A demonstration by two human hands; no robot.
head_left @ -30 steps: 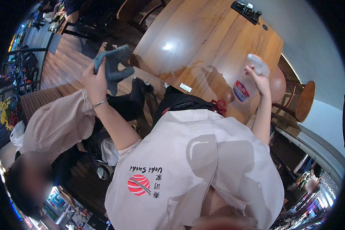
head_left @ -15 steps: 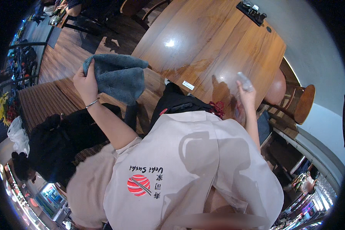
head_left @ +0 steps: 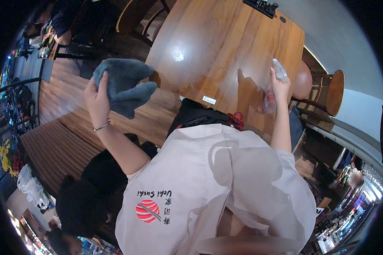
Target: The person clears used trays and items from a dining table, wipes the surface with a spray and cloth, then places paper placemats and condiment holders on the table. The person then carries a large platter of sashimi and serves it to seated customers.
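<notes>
Beside the table point(head_left: 225, 38) edge, left hand point(head_left: 97, 95) grips cloth point(head_left: 123, 85).

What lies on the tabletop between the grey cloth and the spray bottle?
In the head view, only bare wooden table with a light glare separates the grey cloth and the spray bottle.

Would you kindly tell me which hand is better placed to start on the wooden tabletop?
Probably the right hand: it holds the spray bottle over the wooden tabletop, while the left hand holds the grey cloth off its edge.

cloth point(head_left: 124, 87): grey-blue | spray bottle point(head_left: 273, 87): clear, red label | table point(head_left: 225, 46): brown wood grain
</notes>
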